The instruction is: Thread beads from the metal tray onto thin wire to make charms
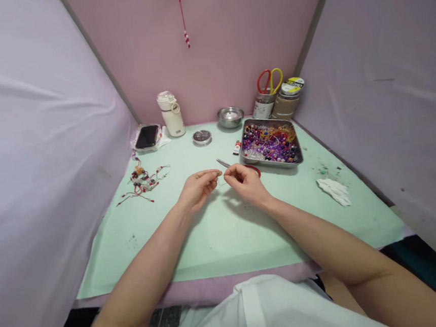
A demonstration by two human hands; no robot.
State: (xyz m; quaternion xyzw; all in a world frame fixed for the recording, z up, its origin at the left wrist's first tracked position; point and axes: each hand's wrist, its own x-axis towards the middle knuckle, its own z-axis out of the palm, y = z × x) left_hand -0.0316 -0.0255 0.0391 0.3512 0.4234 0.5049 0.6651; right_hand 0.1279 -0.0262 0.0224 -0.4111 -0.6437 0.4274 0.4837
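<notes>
Above the middle of the table my left hand [200,186] pinches a thin cord [222,184], with a small brownish piece at its fingertips. Close beside it, my right hand [244,182] is closed in a pinch at the cord's other side; its fingers hide most of what they hold. A slack loop of the cord hangs between the two hands. Behind my right hand lie scissors [254,169] with red handles, their blades pointing left and partly covered by the hand. Past them sits a metal tray [273,164] of purple, red and clear beads with orange thread.
Strung beaded pieces [143,182] lie at the left. At the back stand a phone [147,137], a cream bottle [173,116], a round bead dish [202,137], a steel bowl [231,117] and a jar [264,106] holding scissors. A white cloth [335,191] rests right.
</notes>
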